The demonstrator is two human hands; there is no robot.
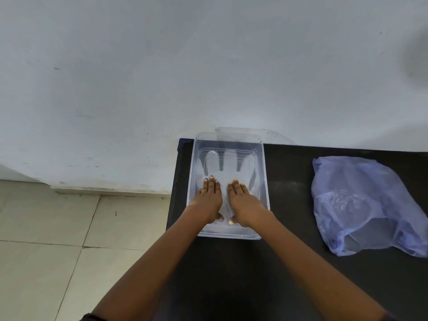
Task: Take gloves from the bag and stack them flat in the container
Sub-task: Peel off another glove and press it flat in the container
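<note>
Both palms flat, nothing gripped: left hand (pixel 207 200), right hand (pixel 243 203) pressing glove (pixel 228 169) in container (pixel 264 172); bag (pixel 361 205) right.

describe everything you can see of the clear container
The container is a clear plastic rectangular tub with thin upright walls, open on top, standing at the left end of the black table against the wall. A translucent glove lies flat inside, fingers pointing away. The left hand and right hand press palms down on it.

Soft, even daylight; mild wide-angle bending at edges; dark blurred smudge upper right; faint shadows.
</note>
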